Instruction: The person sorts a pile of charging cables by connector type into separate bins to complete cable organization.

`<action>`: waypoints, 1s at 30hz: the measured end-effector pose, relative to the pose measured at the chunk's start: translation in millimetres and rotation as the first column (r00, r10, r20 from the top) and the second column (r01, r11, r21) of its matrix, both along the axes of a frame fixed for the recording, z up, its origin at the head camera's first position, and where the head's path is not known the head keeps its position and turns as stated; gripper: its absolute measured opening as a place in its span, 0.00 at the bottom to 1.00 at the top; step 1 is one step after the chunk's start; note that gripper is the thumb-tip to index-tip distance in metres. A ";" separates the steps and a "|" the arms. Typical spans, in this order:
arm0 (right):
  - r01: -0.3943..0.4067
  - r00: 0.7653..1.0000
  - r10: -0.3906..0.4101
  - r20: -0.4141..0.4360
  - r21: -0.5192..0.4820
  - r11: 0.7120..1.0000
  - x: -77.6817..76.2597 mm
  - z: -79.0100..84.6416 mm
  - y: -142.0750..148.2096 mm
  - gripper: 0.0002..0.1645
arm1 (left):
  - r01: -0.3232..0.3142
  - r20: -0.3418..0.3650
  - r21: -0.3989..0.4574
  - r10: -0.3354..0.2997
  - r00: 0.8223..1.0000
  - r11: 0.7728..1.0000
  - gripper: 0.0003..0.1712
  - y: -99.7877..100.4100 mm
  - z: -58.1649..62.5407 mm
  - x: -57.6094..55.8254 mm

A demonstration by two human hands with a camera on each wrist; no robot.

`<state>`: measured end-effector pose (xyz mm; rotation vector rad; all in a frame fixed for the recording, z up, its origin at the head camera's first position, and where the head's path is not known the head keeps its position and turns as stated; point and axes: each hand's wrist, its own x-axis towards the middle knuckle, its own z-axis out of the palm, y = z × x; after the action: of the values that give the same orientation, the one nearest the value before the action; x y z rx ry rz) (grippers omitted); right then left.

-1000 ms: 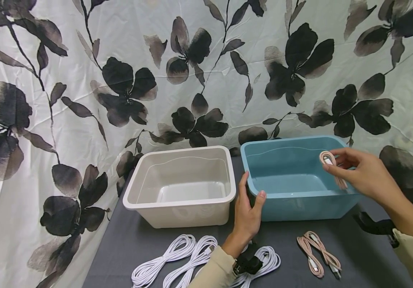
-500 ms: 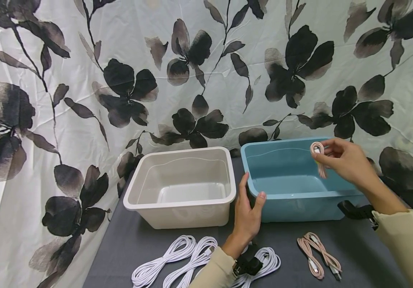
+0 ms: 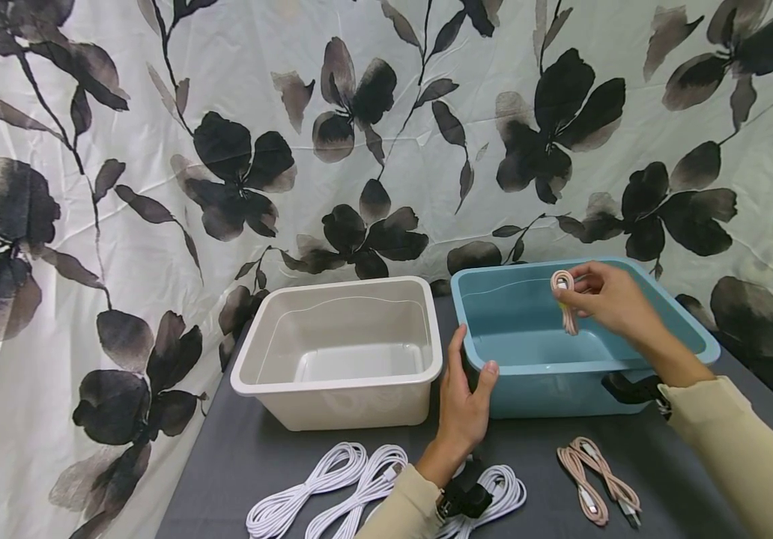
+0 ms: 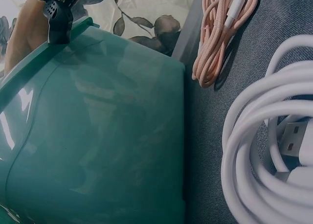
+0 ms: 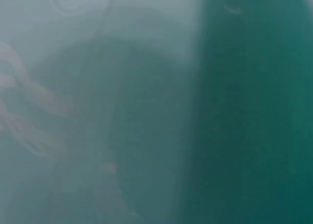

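In the head view my right hand [image 3: 612, 299] pinches a coiled pink charging cable [image 3: 563, 299] between thumb and fingers, holding it over the inside of the blue plastic bin [image 3: 592, 393]. My left hand [image 3: 462, 415] rests against that bin's near left corner, fingers straight along its left side and thumb at the front. Another folded pink cable [image 3: 598, 479] lies on the table before the bin; the left wrist view shows a pink cable [image 4: 220, 38] beside the teal bin wall [image 4: 112, 126]. Blurred bin plastic [image 5: 244, 111] fills the right wrist view, with faint pinkish streaks at left.
A cream bin [image 3: 346, 408] stands left of the blue one. Several white coiled cables [image 3: 308, 483] lie in front on the grey table [image 3: 218, 464], some partly behind the left forearm. Floral fabric [image 3: 373, 150] hangs behind the bins.
My right hand has moved left with the pink cable, from the blue bin's right side toward its middle. The left hand stays at the bin's corner.
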<state>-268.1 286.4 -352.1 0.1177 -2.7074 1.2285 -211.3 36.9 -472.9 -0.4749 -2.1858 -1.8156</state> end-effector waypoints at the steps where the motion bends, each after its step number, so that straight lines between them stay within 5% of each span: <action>1: -0.005 1.000 0.005 0.009 0.001 1.000 -0.5 -0.5 -2.4 0.36 | -0.002 -0.001 0.002 0.002 1.000 1.000 0.40 0.1 0.0 0.0; 12: -0.041 0.997 0.040 0.069 0.016 0.999 -0.1 4.7 -21.9 0.38 | 0.006 0.018 0.011 -0.006 1.000 1.000 0.40 -0.3 1.3 0.3; 21: -0.087 0.989 0.086 0.117 0.000 0.996 2.1 30.2 -24.9 0.35 | 0.008 0.013 0.009 -0.008 1.000 1.000 0.39 0.0 0.4 0.3; 30: -0.124 0.989 0.120 0.081 0.051 0.991 -20.8 49.3 -19.5 0.35 | 0.002 -0.007 0.000 -0.002 1.000 1.000 0.39 -0.9 -0.5 -0.6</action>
<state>-288.9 266.9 -302.8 0.2518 -2.8407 1.2135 -211.9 36.0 -473.4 -0.4838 -2.1817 -1.8117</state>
